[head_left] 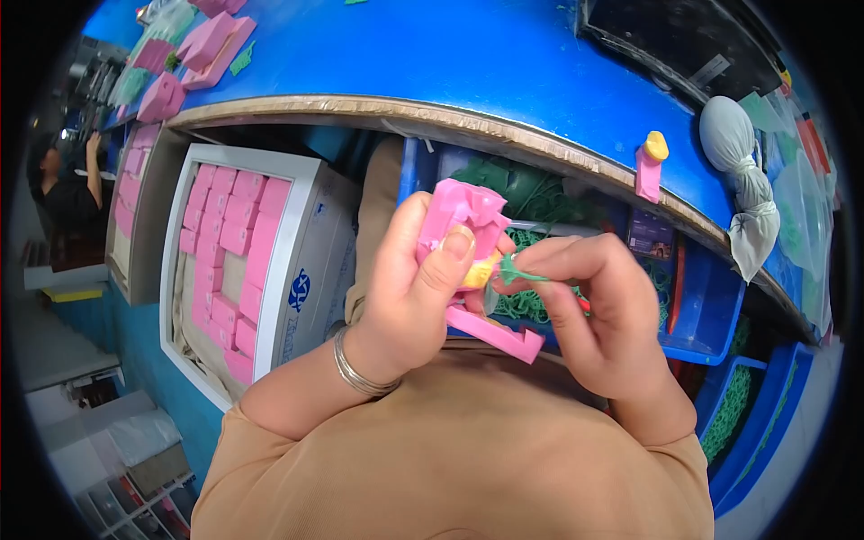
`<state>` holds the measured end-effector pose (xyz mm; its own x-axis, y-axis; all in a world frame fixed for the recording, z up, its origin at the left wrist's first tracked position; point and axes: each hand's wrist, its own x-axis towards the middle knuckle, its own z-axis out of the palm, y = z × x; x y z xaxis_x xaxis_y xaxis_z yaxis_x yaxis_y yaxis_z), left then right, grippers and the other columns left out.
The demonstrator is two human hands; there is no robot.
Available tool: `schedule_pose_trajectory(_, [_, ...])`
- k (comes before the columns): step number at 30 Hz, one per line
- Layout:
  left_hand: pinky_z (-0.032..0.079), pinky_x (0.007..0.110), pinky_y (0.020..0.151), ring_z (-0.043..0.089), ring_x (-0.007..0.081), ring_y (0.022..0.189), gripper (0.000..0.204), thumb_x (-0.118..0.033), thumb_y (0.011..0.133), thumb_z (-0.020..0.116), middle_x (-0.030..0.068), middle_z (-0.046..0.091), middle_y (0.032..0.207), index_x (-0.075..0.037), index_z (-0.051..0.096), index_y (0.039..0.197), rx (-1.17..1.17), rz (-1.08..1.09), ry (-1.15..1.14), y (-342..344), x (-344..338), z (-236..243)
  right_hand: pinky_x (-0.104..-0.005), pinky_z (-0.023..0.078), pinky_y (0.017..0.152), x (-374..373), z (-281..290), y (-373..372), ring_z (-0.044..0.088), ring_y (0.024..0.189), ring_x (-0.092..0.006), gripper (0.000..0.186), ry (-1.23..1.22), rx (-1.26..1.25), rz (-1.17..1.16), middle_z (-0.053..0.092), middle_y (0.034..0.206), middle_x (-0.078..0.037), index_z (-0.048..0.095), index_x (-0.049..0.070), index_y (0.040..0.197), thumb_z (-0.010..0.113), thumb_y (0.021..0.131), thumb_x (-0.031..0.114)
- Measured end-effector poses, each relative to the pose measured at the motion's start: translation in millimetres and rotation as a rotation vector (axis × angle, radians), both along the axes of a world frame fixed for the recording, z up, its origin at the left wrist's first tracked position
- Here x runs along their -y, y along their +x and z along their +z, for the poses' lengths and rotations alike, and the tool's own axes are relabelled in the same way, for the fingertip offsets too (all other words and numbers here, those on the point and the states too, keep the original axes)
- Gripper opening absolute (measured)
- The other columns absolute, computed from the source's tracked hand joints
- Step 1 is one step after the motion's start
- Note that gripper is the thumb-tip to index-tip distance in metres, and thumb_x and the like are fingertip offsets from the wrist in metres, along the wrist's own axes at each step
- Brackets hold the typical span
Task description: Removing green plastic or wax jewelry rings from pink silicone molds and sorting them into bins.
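Observation:
My left hand (409, 279) grips a pink rubber mold (459, 209), its thumb across the cut, uneven face. A yellow patch (479, 274) shows at the mold's lower edge beside that thumb. From below the hand a pink flap (504, 337) sticks out to the right; whether it joins the mold is hidden. Just right of the mold, my right hand (603, 310) pinches a small, thin green piece (515, 270) that looks like wax, between thumb and fingers. A red, narrow tip shows by the right hand's fingers; what it belongs to is hidden.
Below the blue bench (432, 63) a pulled-out blue drawer (706, 315) holds many green pieces. At left stands a white box (310, 243) of pink blocks. A pink block with a yellow top (650, 171) and a tied cloth bag (727, 135) sit on the bench. A person (72, 180) sits far left.

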<state>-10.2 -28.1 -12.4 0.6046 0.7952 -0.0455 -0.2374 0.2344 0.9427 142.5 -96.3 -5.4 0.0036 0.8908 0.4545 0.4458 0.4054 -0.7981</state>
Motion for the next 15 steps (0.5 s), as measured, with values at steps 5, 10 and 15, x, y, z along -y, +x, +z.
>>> schedule_pose_trajectory(5, [0.048, 0.022, 0.055, 0.056, 0.0112, 0.066, 0.023, -0.019, 0.091, 0.051, 0.0184, 0.057, 0.101, -0.003, 0.04, 0.104, 0.124, 0.142, 0.235, 3, -23, 7, -0.0247, 0.05, 0.064, 4, 4, 10, 0.06, 0.07, -0.014, 0.014, -0.242, -0.736, -0.116, 0.062, 0.085, -0.01, 0.056, -0.003, 0.099, 0.053, 0.086, -0.001])
schedule_pose_trajectory(10, [0.048, 0.029, 0.078, 0.055, 0.0176, 0.093, 0.031, -0.01, 0.087, 0.057, 0.0173, 0.049, 0.112, -0.001, 0.036, 0.109, 0.209, 0.344, 0.631, 27, -72, 18, -0.0261, 0.052, 0.064, 3, 2, 20, 0.064, 0.075, -0.0185, 0.027, -0.43, -1.231, 0.001, 0.063, 0.092, -0.016, 0.051, -0.005, 0.115, 0.047, 0.092, 0.008])
schedule_pose_trajectory(15, [0.036, 0.036, 0.096, 0.046, 0.0238, 0.11, 0.041, -0.012, 0.083, 0.063, 0.0216, 0.046, 0.121, 0.003, 0.042, 0.115, -0.34, 0.303, 1.021, 39, -105, 15, -0.0312, 0.053, 0.069, 6, -2, 21, 0.065, 0.083, -0.0253, 0.032, -0.401, -1.347, 0.097, 0.061, 0.096, -0.021, 0.044, -0.005, 0.122, 0.043, 0.092, 0.005])
